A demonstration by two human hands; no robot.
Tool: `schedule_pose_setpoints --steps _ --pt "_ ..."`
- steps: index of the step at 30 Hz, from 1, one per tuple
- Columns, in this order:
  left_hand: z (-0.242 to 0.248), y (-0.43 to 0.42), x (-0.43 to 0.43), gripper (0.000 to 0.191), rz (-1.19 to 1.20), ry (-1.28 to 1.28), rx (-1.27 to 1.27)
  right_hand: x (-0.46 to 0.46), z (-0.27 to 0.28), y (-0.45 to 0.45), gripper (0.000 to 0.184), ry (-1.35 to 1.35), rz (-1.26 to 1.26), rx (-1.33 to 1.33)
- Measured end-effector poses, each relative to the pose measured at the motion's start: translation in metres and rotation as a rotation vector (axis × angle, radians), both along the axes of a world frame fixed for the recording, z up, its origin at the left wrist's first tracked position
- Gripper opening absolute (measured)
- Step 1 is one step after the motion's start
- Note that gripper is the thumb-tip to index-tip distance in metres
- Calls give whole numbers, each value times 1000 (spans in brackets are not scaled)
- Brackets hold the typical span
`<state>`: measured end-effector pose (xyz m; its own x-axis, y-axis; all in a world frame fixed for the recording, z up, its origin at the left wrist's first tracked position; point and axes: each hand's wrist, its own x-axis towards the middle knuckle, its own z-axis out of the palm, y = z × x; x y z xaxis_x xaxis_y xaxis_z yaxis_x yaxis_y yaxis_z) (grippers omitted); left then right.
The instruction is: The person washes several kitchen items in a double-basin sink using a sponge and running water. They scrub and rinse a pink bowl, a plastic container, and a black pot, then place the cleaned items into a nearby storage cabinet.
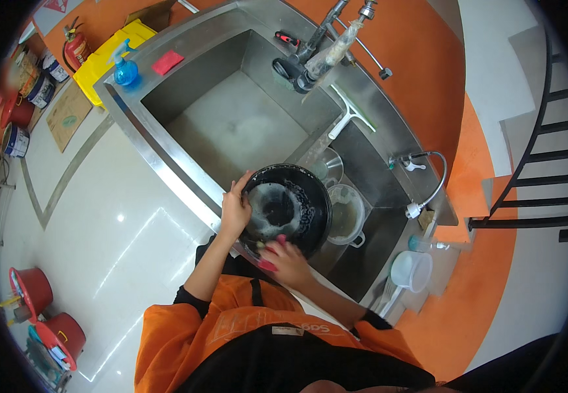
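A round black basin (313,196) with suds on its inside is tilted at the near edge of the stainless steel sink (259,113). My left hand (236,209) grips its left rim, thumb inside. My right hand (286,263) holds a pink sponge (267,265) against the basin's lower inner wall; the fingers partly cover it. Cloudy water lies in the large sink bowl. Just right of the basin, a clear handled container (346,216) holds murky liquid, with a metal bowl (330,164) beyond it.
A white squeegee (347,118) lies across the sink divider. Behind stand a plastic-wrapped faucet (333,51) and a brush (286,71). A blue spray bottle (125,71) and pink cloth (167,62) rest on the left rim. A white saucepan (410,271) and flexible spout (443,177) are at right.
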<state>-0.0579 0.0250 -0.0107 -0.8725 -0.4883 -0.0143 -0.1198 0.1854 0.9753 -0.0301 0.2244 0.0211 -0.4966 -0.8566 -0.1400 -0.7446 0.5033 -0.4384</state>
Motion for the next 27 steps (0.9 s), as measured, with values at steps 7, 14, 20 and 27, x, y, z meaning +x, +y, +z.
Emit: schedule_pose_setpoints --steps 7,14,20,27 --pt "1 2 -16 51 -8 -95 -237 -62 6 45 29 126 396 160" --pt "-24 57 53 61 364 80 339 -43 -8 10 39 43 418 213" --pt "-9 46 42 67 420 130 604 -33 -3 -4 40 -19 325 73" --pt "-27 -9 13 37 36 0 328 -87 19 41 25 173 482 81"
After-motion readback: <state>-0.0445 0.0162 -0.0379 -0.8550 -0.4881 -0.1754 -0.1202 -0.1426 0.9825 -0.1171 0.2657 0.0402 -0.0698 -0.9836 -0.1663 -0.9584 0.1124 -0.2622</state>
